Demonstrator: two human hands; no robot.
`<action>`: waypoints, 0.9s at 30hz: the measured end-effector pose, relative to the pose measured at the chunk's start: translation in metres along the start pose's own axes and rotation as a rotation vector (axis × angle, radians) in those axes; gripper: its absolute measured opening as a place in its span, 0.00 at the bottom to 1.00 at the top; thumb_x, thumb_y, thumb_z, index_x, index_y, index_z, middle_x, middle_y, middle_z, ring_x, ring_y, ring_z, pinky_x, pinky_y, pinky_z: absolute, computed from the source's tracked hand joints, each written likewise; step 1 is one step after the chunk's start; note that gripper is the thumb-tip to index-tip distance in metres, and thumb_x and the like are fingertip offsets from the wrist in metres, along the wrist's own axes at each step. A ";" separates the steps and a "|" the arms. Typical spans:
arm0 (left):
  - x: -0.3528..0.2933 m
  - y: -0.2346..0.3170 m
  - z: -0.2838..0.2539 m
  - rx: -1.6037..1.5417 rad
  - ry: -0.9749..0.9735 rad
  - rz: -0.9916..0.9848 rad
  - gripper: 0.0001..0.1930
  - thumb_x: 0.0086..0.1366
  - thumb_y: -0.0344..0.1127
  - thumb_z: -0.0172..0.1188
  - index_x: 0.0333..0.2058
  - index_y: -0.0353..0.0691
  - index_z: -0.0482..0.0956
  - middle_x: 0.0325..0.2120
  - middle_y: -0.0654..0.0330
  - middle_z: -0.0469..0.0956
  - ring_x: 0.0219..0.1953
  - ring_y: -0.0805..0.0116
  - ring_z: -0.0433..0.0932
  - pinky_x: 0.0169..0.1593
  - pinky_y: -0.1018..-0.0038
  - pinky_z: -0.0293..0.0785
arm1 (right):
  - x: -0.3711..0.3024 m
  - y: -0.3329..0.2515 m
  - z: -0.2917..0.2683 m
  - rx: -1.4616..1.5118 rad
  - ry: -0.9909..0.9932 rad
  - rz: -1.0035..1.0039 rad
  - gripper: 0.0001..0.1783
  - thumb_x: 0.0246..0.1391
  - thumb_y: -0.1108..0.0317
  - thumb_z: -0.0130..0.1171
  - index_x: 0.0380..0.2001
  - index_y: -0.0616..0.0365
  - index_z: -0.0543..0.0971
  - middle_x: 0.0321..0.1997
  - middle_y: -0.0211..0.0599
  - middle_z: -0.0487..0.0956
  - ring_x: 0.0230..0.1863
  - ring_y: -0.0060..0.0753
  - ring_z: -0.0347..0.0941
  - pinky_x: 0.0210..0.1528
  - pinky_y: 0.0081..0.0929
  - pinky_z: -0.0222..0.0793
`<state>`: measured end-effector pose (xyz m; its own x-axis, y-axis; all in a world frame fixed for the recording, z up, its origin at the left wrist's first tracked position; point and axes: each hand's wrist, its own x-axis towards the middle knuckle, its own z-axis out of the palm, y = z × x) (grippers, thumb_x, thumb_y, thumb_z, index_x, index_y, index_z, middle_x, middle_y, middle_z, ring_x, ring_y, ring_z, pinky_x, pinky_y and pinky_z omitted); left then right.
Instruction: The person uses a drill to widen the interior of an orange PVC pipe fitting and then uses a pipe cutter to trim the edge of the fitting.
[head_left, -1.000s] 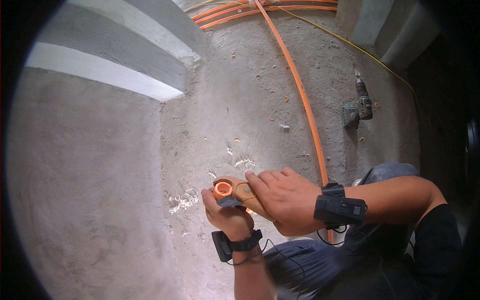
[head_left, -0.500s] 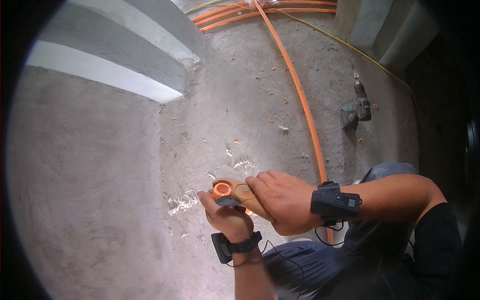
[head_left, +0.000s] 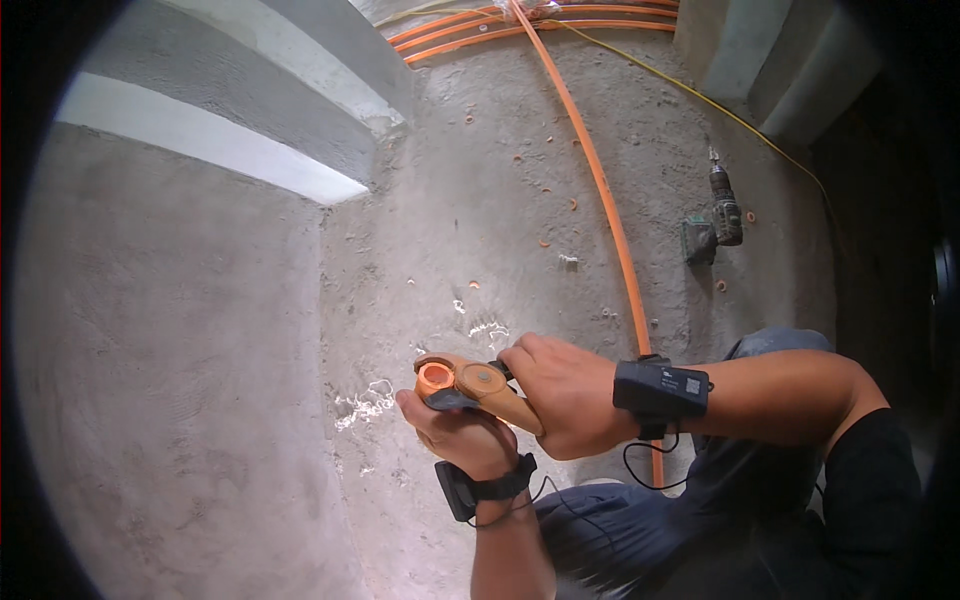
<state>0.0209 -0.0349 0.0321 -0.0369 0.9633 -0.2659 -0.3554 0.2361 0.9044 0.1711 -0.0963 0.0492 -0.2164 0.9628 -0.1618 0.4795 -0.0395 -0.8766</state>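
Observation:
My right hand (head_left: 565, 395) is closed round the handles of a tan pipe cutter (head_left: 487, 382). Part of a dark handle shows by its fingers. At the cutter's head, the curved jaw goes round a short-looking end of orange plastic pipe (head_left: 435, 377), whose open end faces up. My left hand (head_left: 468, 440) is closed around the pipe from below, its thumb beside the dark part of the cutter's jaw. The rest of this pipe is mostly hidden by the hand, so its length cannot be made out.
A long orange pipe (head_left: 603, 185) runs over the concrete floor to more orange pipes (head_left: 460, 42) at the far end. A cordless drill (head_left: 725, 210) lies right of it, near a yellow cable (head_left: 690, 88). White shavings (head_left: 367, 402) and orange offcuts lie about. A wall corner (head_left: 345, 185) stands left.
Both hands have shifted a little, the cutter's head moving slightly left and up with the pipe. A dark handle now shows beside my right fingers. The long pipe and drill stay in place.

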 end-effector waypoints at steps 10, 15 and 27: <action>-0.004 0.002 0.010 0.049 0.005 0.043 0.27 0.76 0.57 0.35 0.35 0.42 0.75 0.29 0.62 0.75 0.31 0.67 0.76 0.38 0.68 0.75 | -0.004 0.004 0.003 -0.006 0.058 -0.025 0.33 0.46 0.70 0.65 0.56 0.69 0.68 0.49 0.57 0.74 0.53 0.60 0.71 0.59 0.46 0.68; -0.003 0.003 0.011 0.011 0.042 0.025 0.28 0.76 0.59 0.35 0.36 0.42 0.75 0.28 0.61 0.75 0.31 0.66 0.76 0.39 0.68 0.75 | -0.006 0.000 0.000 -0.048 0.058 0.004 0.32 0.45 0.69 0.65 0.55 0.67 0.69 0.46 0.55 0.74 0.52 0.59 0.72 0.56 0.46 0.68; -0.011 0.014 0.007 0.020 -0.002 0.067 0.32 0.79 0.61 0.36 0.39 0.38 0.77 0.32 0.59 0.77 0.34 0.67 0.78 0.41 0.70 0.77 | -0.010 -0.014 -0.008 -0.027 -0.040 0.081 0.25 0.49 0.65 0.65 0.49 0.67 0.72 0.39 0.54 0.83 0.44 0.57 0.81 0.46 0.46 0.76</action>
<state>0.0227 -0.0418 0.0499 -0.0577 0.9773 -0.2039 -0.3338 0.1736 0.9265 0.1731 -0.1038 0.0666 -0.2093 0.9453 -0.2503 0.5192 -0.1095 -0.8476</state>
